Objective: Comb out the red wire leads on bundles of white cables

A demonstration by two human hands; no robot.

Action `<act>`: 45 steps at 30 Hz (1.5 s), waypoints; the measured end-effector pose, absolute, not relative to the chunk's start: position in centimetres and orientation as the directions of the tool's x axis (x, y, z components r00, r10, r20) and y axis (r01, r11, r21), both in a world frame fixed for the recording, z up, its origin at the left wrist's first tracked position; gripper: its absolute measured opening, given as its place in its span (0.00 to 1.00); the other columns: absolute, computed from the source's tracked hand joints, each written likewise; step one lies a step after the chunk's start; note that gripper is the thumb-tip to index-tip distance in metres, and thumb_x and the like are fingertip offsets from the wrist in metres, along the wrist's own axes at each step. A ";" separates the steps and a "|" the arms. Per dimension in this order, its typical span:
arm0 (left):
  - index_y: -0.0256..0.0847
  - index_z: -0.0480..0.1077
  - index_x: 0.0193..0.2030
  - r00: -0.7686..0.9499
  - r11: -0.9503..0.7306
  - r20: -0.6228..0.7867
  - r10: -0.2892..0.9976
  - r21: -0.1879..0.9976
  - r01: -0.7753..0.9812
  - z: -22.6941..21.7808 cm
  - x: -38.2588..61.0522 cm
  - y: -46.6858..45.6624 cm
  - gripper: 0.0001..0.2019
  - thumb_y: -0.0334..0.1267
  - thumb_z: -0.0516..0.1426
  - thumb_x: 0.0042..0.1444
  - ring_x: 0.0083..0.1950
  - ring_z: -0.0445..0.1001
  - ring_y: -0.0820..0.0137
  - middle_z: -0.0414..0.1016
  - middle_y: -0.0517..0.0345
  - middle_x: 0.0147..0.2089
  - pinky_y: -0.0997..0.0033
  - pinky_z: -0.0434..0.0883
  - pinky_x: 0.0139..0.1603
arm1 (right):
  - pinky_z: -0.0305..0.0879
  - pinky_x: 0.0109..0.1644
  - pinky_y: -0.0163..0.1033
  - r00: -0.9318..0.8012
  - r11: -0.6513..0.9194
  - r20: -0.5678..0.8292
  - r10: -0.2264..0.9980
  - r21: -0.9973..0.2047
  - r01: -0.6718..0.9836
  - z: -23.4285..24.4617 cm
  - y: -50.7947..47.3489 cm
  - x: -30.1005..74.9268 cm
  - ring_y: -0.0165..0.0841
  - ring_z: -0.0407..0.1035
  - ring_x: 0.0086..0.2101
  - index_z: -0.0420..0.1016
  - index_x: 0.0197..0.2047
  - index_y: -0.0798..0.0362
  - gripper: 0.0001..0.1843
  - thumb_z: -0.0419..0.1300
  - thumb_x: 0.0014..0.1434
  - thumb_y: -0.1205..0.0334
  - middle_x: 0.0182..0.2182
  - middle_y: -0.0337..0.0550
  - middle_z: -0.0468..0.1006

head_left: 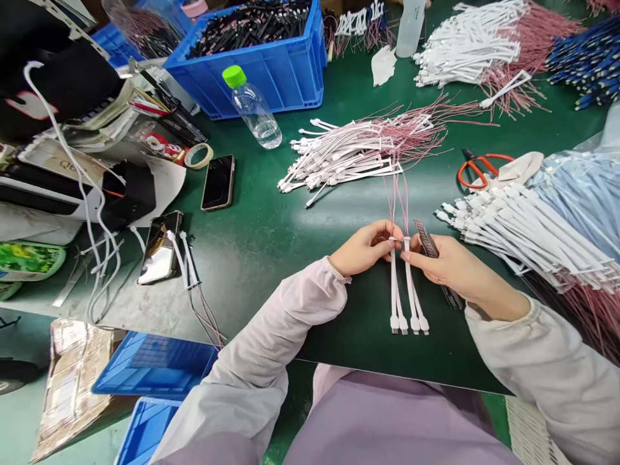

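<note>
My left hand (362,248) pinches a white split cable (394,284) near its joint, thumb against fingertips. Beside it, my right hand (448,266) has its thumb and finger closed on a second white split cable (411,284). A utility knife (426,240) also lies in the right hand, blade end pointing up and away, dark handle showing below the palm. Both cables hang side by side over the green table (339,323), white plugs toward me. Their thin pink and white wires run away toward a pile of similar cables (343,152).
Right are orange-handled cutters (484,169) and a stack of white cables (537,232). Left lie two phones (217,183), a tape roll (198,156) and a few cables (190,265). Behind stand a water bottle (254,110) and a blue crate (256,71) of black parts.
</note>
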State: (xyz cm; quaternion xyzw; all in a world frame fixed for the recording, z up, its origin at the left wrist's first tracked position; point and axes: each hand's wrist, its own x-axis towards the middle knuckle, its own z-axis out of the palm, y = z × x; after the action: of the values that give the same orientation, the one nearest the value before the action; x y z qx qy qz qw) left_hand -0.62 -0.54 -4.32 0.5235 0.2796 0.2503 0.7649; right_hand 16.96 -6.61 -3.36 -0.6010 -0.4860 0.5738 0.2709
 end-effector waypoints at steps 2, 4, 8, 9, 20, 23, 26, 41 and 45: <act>0.36 0.64 0.35 0.721 0.267 -0.144 0.678 0.962 -0.059 -4.4 -0.7 -0.5 0.13 0.43 0.60 0.52 0.34 0.67 0.75 0.65 0.59 0.33 0.77 0.66 0.29 | 0.41 0.17 0.30 -0.132 -0.372 -0.421 0.897 -0.883 0.287 -3.4 -6.6 17.0 0.23 0.47 0.15 0.67 0.32 0.53 0.12 0.61 0.57 0.54 0.15 0.28 0.53; 0.36 0.64 0.36 0.723 0.238 -0.133 0.678 0.970 -0.044 -4.4 -0.7 -0.5 0.12 0.43 0.59 0.53 0.34 0.67 0.75 0.64 0.58 0.33 0.78 0.65 0.26 | 0.41 0.17 0.30 -0.141 -0.363 -0.414 0.899 -0.887 0.286 -3.5 -6.6 17.1 0.23 0.47 0.16 0.67 0.31 0.53 0.12 0.60 0.58 0.53 0.15 0.29 0.55; 0.36 0.65 0.35 0.708 0.233 -0.144 0.691 0.972 -0.030 -4.3 -0.7 -0.5 0.12 0.43 0.59 0.52 0.34 0.66 0.76 0.64 0.58 0.34 0.79 0.64 0.26 | 0.40 0.17 0.31 -0.152 -0.358 -0.406 0.901 -0.895 0.266 -3.7 -6.6 17.2 0.23 0.47 0.15 0.68 0.31 0.52 0.14 0.61 0.57 0.50 0.15 0.30 0.56; 0.36 0.65 0.35 0.705 0.240 -0.151 0.693 0.970 -0.028 -4.3 -0.7 -0.6 0.12 0.43 0.60 0.52 0.34 0.66 0.76 0.64 0.58 0.34 0.79 0.64 0.26 | 0.39 0.17 0.31 -0.152 -0.359 -0.405 0.902 -0.897 0.259 -3.8 -6.6 17.2 0.23 0.47 0.15 0.68 0.30 0.52 0.15 0.61 0.56 0.49 0.15 0.30 0.55; 0.35 0.70 0.42 0.712 0.267 -0.206 0.671 0.963 0.027 -4.3 -1.3 0.1 0.16 0.36 0.64 0.46 0.34 0.68 0.75 0.70 0.58 0.33 0.73 0.65 0.39 | 0.39 0.17 0.32 -0.086 -0.366 -0.398 0.913 -0.895 0.254 -3.0 -6.7 16.7 0.23 0.47 0.15 0.72 0.28 0.54 0.14 0.64 0.53 0.51 0.12 0.29 0.53; 0.34 0.71 0.42 0.726 0.266 -0.214 0.654 0.963 0.045 -4.2 -1.6 0.3 0.16 0.37 0.64 0.47 0.33 0.67 0.76 0.69 0.59 0.31 0.73 0.64 0.39 | 0.39 0.17 0.32 -0.060 -0.367 -0.392 0.918 -0.898 0.240 -3.1 -6.8 16.6 0.23 0.46 0.15 0.73 0.29 0.54 0.14 0.65 0.53 0.52 0.12 0.29 0.53; 0.34 0.71 0.43 0.731 0.264 -0.214 0.648 0.963 0.047 -4.2 -1.8 0.4 0.16 0.37 0.63 0.47 0.33 0.67 0.77 0.70 0.59 0.31 0.73 0.64 0.40 | 0.39 0.17 0.32 -0.058 -0.360 -0.382 0.922 -0.904 0.231 -3.1 -6.8 16.5 0.23 0.47 0.15 0.73 0.28 0.54 0.15 0.65 0.52 0.51 0.13 0.30 0.54; 0.37 0.74 0.47 0.746 0.217 -0.188 0.638 0.974 0.060 -4.0 -1.7 0.4 0.18 0.39 0.62 0.49 0.38 0.69 0.73 0.74 0.53 0.42 0.72 0.65 0.40 | 0.40 0.17 0.33 -0.053 -0.334 -0.358 0.932 -0.906 0.260 -3.4 -6.7 16.5 0.24 0.48 0.14 0.74 0.27 0.53 0.16 0.65 0.51 0.49 0.12 0.30 0.55; 0.36 0.76 0.43 0.689 0.192 -0.192 0.699 0.978 0.077 -4.2 -1.3 0.0 0.16 0.45 0.59 0.52 0.34 0.66 0.76 0.75 0.54 0.40 0.76 0.63 0.33 | 0.39 0.18 0.33 -0.058 -0.352 -0.379 0.924 -0.898 0.263 -3.1 -6.9 16.2 0.24 0.48 0.15 0.74 0.27 0.53 0.15 0.65 0.51 0.49 0.13 0.31 0.55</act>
State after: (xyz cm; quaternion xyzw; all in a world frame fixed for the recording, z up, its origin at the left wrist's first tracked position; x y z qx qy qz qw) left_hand -1.25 0.03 -4.21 0.5955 0.3259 0.2222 0.6999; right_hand 16.23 -6.87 -3.15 -0.6159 -0.4818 0.5446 0.3033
